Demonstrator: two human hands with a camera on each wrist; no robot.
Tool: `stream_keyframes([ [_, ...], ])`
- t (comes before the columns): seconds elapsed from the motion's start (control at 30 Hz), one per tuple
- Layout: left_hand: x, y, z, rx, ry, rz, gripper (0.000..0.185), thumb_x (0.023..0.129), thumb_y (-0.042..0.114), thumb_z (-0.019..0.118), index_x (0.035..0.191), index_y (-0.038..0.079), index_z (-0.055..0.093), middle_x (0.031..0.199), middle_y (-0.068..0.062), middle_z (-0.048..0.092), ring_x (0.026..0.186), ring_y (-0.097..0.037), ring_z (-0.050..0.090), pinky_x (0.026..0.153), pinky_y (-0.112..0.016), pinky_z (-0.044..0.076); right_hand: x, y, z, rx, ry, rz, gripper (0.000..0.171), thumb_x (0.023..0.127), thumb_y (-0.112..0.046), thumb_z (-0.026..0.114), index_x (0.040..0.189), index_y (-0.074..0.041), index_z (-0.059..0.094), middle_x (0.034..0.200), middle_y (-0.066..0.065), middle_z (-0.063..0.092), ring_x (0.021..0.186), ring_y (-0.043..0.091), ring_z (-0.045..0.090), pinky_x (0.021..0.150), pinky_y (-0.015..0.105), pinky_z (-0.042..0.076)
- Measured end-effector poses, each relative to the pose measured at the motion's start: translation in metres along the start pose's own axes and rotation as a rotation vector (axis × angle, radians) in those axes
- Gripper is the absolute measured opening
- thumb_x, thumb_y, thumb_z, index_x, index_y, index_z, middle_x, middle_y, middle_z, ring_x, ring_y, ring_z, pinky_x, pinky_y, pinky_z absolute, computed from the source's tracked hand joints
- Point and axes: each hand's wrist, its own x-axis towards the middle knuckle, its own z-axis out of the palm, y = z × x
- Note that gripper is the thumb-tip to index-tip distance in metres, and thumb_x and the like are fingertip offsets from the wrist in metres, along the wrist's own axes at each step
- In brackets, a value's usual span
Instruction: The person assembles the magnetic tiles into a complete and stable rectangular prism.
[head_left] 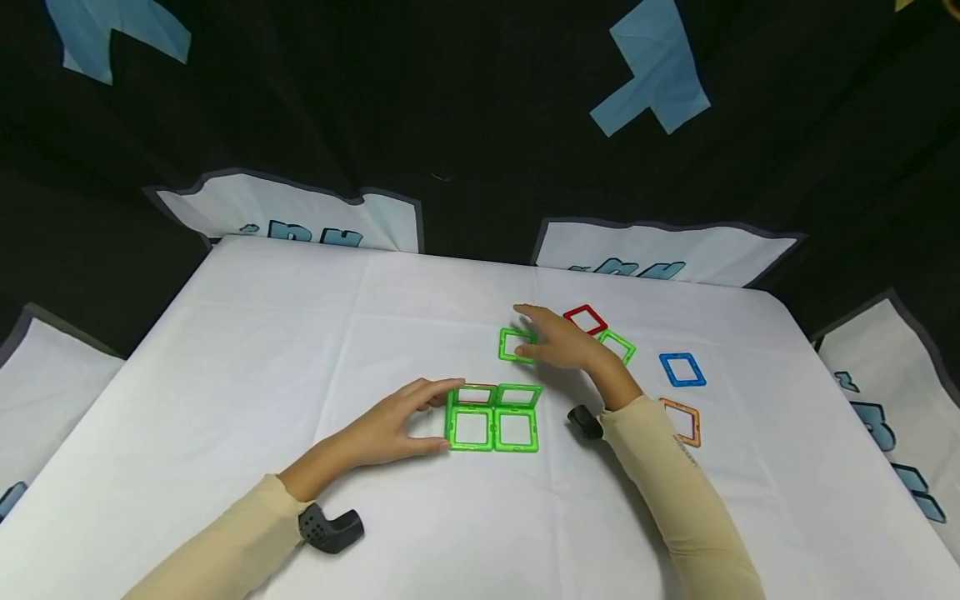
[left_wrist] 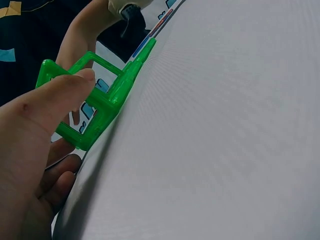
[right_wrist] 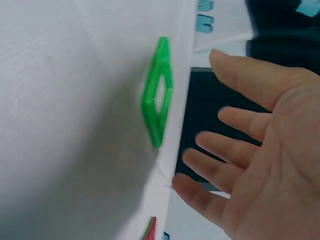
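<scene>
Resting on the white cloth (head_left: 247, 350), the left hand (head_left: 390, 429) grips the left edge of the green block (head_left: 492, 417) — four square frames joined flat in a two-by-two, one of the far ones showing an orange edge. Its thumb (left_wrist: 60, 95) presses one frame corner in the left wrist view, with the other fingers curled at the near edge. Just beyond the block lies a loose green frame (head_left: 514, 344), flat on the cloth; the right hand (head_left: 562, 343) hovers over its right side with fingers straight and spread, holding nothing. Past that hand lie a red frame (head_left: 585, 319) and another green one (head_left: 618, 346) — then, further right, a blue frame (head_left: 682, 369) and an orange frame (head_left: 682, 421), well apart from the block.
</scene>
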Motion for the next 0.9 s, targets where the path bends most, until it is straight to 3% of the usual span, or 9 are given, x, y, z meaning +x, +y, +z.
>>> stream_keyframes([
  [0.2,0.001,0.002,0.001,0.005,-0.01,-0.006,0.074,0.078,0.034,0.072,0.14,0.027,0.033,0.117,0.005,0.051,0.109,-0.011,0.051,0.092,-0.03,0.047,0.012,0.005,0.011,-0.027,-0.019,0.025,0.08,0.081,-0.025,0.069,0.145,-0.01,0.024,0.15,0.011,0.023,0.139,0.027,0.02,0.112,0.045,0.022],
  [0.4,0.0,0.001,-0.001,0.015,-0.007,-0.011,0.073,0.078,0.035,0.071,0.14,0.027,0.034,0.117,0.004,0.051,0.109,-0.011,0.051,0.091,-0.03,0.047,0.012,0.001,0.018,-0.054,-0.05,0.053,0.082,0.079,-0.025,0.071,0.145,-0.013,0.024,0.149,0.01,0.027,0.137,0.027,0.024,0.111,0.045,0.026],
  [0.9,0.0,-0.001,0.0,0.019,-0.002,0.003,0.075,0.077,0.035,0.072,0.14,0.027,0.033,0.117,0.003,0.052,0.109,-0.011,0.051,0.091,-0.029,0.046,-0.011,-0.004,0.019,-0.17,-0.05,0.055,0.07,0.082,-0.023,0.068,0.142,-0.016,0.033,0.144,0.008,0.037,0.133,0.026,0.033,0.107,0.044,0.033],
])
